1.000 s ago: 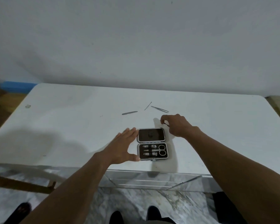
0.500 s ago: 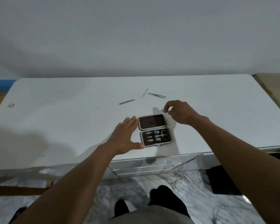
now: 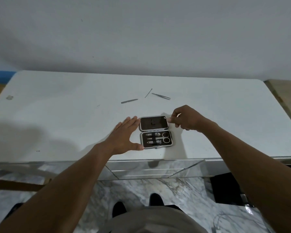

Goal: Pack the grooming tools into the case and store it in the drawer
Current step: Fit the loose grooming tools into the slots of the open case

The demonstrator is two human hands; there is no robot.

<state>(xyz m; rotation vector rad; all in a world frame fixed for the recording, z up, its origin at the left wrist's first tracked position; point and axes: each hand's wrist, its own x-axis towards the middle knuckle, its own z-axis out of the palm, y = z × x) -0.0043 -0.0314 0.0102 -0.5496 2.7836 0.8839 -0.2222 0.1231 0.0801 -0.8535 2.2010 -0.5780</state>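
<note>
Curling at case [image 3: 155, 132] lid corner | right hand [image 3: 186, 119] | grip contents indistinct

hold of right fingers [image 3: 172, 119] unclear, forearms [image 3: 242, 157] cropped

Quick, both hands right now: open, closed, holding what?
Left hand: open, bracketing the grooming case on its left side.
Right hand: fingers curled at its far right corner; grip contents cannot be told.

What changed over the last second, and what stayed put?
The right hand came nearer, to the far right corner of the open case, pinching a small item. The left hand stays open beside the case; three loose tools lie untouched.
</note>
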